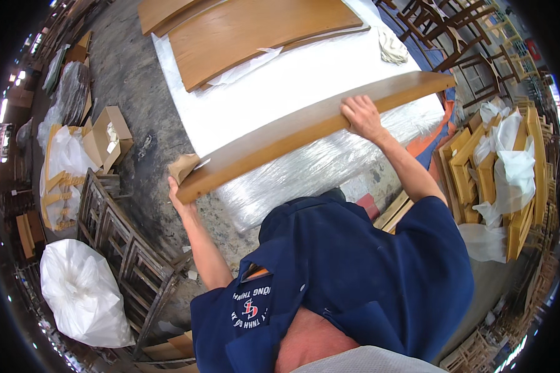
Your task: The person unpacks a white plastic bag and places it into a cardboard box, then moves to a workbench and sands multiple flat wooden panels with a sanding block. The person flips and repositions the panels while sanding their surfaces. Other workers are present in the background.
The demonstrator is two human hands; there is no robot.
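Observation:
A long brown wooden panel (280, 144) stands tilted on edge across the near side of a wrapped, white-topped work surface (242, 112). At its left end my left hand (182, 198) grips the corner, the fingers partly hidden behind the wood. A folded brown sheet (183, 166), paper or card, sits against that same corner, just above the hand. Right of the panel's middle, my right hand (361, 118) is closed over the upper edge with its fingers curled. Farther back lie more brown wooden panels (264, 34), with thin white foam between them.
A crumpled white cloth (392, 47) rests at the back right of the surface. To the left are an open cardboard box (109, 138), a dark wooden rack (127, 239) and a full white plastic bag (81, 292). Foam-wrapped wooden frames (501, 168) are stacked at right; chairs (454, 37) stand beyond.

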